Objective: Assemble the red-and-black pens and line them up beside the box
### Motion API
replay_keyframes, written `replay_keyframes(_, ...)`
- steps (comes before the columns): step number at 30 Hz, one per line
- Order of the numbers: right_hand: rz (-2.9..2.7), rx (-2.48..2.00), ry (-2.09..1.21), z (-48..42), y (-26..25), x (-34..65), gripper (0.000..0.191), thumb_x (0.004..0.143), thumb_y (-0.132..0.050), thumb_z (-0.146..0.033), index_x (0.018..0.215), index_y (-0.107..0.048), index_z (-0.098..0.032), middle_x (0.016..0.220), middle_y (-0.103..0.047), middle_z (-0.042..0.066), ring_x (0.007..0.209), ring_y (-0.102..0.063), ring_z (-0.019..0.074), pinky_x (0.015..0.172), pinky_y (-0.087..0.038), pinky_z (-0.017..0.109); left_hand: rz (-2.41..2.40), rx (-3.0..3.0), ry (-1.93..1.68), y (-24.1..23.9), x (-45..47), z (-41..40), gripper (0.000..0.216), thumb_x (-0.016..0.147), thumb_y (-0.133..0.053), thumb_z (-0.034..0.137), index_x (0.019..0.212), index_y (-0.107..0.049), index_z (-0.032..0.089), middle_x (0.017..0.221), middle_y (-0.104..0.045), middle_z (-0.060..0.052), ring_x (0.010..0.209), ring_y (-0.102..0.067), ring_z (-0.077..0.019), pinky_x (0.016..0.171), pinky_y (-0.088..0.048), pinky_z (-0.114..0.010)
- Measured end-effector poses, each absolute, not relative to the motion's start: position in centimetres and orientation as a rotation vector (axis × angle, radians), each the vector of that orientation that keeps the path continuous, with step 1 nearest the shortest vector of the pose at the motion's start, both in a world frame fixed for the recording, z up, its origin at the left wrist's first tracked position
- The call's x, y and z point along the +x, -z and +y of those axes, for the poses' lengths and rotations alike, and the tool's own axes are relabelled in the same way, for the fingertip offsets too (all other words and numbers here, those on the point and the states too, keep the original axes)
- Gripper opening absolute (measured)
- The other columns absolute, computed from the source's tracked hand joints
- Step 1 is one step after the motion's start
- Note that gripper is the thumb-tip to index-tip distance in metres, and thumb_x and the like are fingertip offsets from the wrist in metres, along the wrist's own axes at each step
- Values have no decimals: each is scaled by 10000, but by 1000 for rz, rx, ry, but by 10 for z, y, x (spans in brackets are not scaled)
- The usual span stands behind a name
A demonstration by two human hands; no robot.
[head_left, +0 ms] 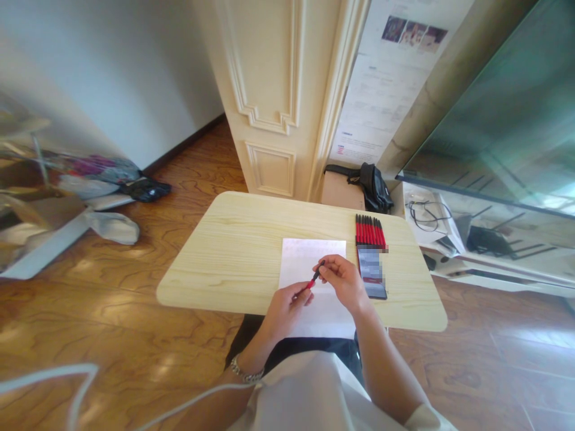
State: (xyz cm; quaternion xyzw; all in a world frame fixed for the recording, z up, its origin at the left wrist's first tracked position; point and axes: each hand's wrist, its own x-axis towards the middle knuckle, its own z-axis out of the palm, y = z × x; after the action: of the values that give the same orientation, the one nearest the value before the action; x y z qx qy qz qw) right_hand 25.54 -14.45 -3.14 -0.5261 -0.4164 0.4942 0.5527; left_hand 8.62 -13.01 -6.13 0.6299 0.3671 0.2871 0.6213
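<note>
Between my two hands is a red and black pen (pixel 317 273), tilted above a sheet of white paper (pixel 314 254). My left hand (pixel 290 304) is closed on the pen's red lower part. At the pen's black upper end, the fingertips of my right hand (pixel 341 278) pinch it. The paper lies on a pale wooden table (pixel 224 257) and hangs a little over its near edge. A row of several red and black pens (pixel 370 231) lies to the right, with a dark-edged phone-like object (pixel 372 284), partly pixelated, just below.
Behind the table stand a cream panelled door (pixel 272 120) and a black bag (pixel 375 185). A low white cabinet (pixel 476 263) with cables is at the right, under a large screen (pixel 503 114). Bags and boxes (pixel 67 215) clutter the wooden floor at the left.
</note>
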Motion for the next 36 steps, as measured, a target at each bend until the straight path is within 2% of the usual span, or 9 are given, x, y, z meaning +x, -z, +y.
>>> replay_keyframes(4,-1002,-1241,-1180,-147,30,255,176,801,-613,-311,926,-585,-191,869,-682,58,680,-581,139,632,-456,284,800,1373,-658,62,87,-130,321,872,-511,391,1012,-659,143,737,-627,-39,694,-571,-148,667,-434,-253)
replay_keyframes(9,-1008,-1194,-1230,-149,29,259,182,808,-598,-326,928,-579,-190,850,-670,54,657,-561,134,609,-448,280,715,1091,-544,64,87,-130,345,845,-546,410,1011,-652,127,717,-641,-60,622,-579,-146,527,-393,-227)
replay_keyframes(14,-1024,-1321,-1085,-147,38,255,220,767,-643,-333,933,-599,-196,647,-551,-29,542,-447,102,499,-338,236,762,1084,-626,64,92,-131,243,784,-639,349,881,-662,128,675,-652,-44,609,-578,-135,579,-429,-243)
replay_keyframes(17,-1037,-1479,-960,-144,50,248,215,763,-637,-397,795,-618,-185,583,-486,-41,521,-405,101,484,-302,242,868,1154,-706,68,95,-129,190,740,-686,323,793,-645,145,646,-646,-18,589,-562,-122,572,-424,-233)
replay_keyframes(21,-1011,-1600,-811,-144,58,241,311,718,-675,-447,625,-533,-187,576,-500,-33,541,-426,107,504,-325,245,941,1183,-719,74,94,-126,192,705,-715,320,746,-629,152,657,-652,-15,577,-549,-116,538,-405,-220)
replay_keyframes(23,-1005,-1539,-855,-144,56,241,289,717,-679,-446,671,-563,-186,633,-558,-13,595,-483,123,541,-367,248,918,1171,-667,73,94,-126,202,725,-693,337,765,-636,147,639,-648,-18,535,-531,-109,492,-377,-213)
replay_keyframes(28,-909,-1267,-1123,-145,45,247,320,842,-529,-432,1049,-620,-206,954,-670,71,827,-593,178,663,-446,286,823,1094,-609,70,95,-128,265,780,-632,383,835,-650,124,676,-661,-52,589,-583,-139,520,-405,-229)
replay_keyframes(34,-882,-1400,-967,-143,53,246,232,729,-684,-395,810,-631,-184,727,-630,18,668,-541,143,631,-430,279,867,1111,-657,71,97,-129,246,738,-684,366,809,-636,135,604,-630,-16,528,-543,-117,484,-378,-212)
replay_keyframes(36,-855,-1391,-988,-144,53,245,246,738,-674,-405,855,-634,-192,771,-636,24,696,-553,149,619,-431,272,863,1087,-657,70,97,-129,258,757,-661,381,831,-645,135,630,-646,-27,549,-560,-126,500,-399,-220)
